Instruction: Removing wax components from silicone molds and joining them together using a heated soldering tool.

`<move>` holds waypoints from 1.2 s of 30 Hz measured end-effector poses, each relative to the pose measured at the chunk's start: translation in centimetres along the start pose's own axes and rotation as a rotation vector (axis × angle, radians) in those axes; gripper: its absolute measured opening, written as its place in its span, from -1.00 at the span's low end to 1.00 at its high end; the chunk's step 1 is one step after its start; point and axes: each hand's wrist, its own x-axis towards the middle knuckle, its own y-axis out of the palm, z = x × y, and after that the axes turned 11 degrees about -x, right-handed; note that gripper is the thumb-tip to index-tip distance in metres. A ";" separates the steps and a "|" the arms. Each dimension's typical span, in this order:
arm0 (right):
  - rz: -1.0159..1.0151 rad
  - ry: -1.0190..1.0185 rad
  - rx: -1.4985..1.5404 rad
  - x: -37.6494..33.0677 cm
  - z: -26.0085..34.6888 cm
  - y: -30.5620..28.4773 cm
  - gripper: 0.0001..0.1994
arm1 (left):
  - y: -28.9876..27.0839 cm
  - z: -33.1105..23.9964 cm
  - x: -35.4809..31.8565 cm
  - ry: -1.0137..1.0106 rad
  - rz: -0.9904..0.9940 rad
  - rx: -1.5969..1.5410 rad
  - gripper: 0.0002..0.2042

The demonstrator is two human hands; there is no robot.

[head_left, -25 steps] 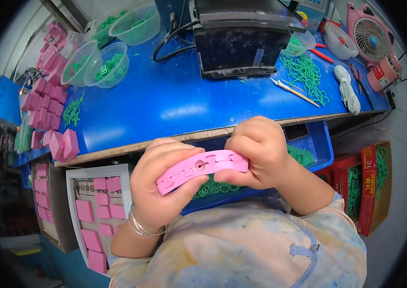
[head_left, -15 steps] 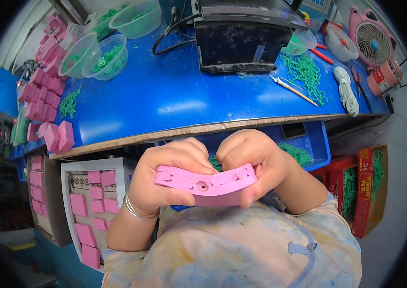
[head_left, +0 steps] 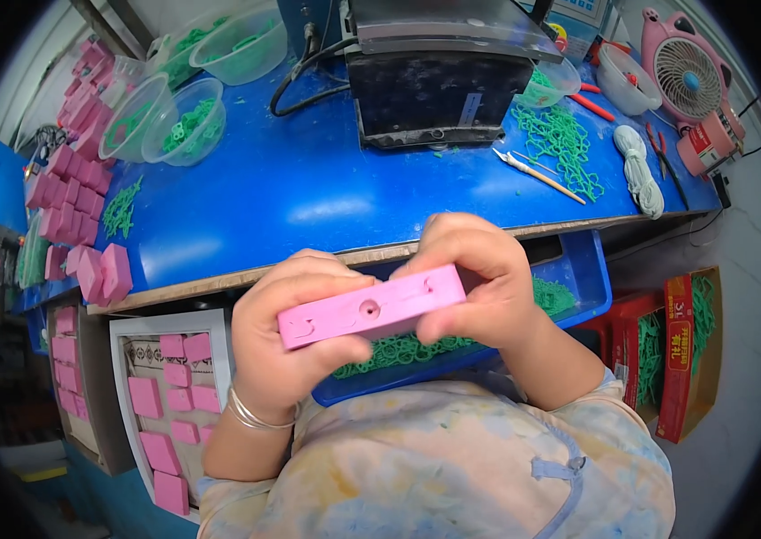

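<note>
Both my hands grip a pink rubber mold (head_left: pixel 398 304) with a small round hole and wavy cut lines along the side that shows. My left hand (head_left: pixel 295 314) is closed on its left end, thumb below and fingers above. Around the right end my right hand (head_left: pixel 484 283) is closed the same way. The mold is nearly straight, its right end a little higher. Below and behind it lies a blue tray (head_left: pixel 603 269) of green wax-like pieces (head_left: pixel 416 346), partly hidden by my hands and arms.
Beyond my hands is a blue table (head_left: pixel 246 198) with a black machine (head_left: pixel 434 94), plastic bowls (head_left: pixel 187 126) and a pink fan (head_left: pixel 690 67). Pink molds (head_left: pixel 70 193) are piled at the left; more lie on a white-framed board (head_left: pixel 120 359). A red box (head_left: pixel 679 350) stands at right.
The pink mold was bent into a curve with its cut lines gaping; now it is nearly straight and the cuts are narrower. Both hands have risen slightly, and the view has shifted a little.
</note>
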 end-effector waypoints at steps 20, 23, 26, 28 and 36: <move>-0.134 0.626 1.073 -0.5 0.0 3.1 -0.72 | 0.8 -0.4 0.2 -0.094 0.338 -0.112 0.15; -0.053 0.744 1.215 -0.2 0.8 3.6 -0.68 | 1.6 0.0 0.4 -0.063 0.401 -0.050 0.21; 0.036 0.815 1.186 0.8 1.7 3.8 -0.68 | 1.3 0.7 0.8 0.164 0.348 0.402 0.26; 0.043 0.784 0.790 2.5 1.6 3.3 -0.63 | 0.5 0.8 0.8 0.071 0.296 0.291 0.07; -0.256 0.672 0.673 9.5 -2.5 -7.2 -0.45 | -0.5 -1.2 0.5 -0.297 -0.291 -0.624 -0.04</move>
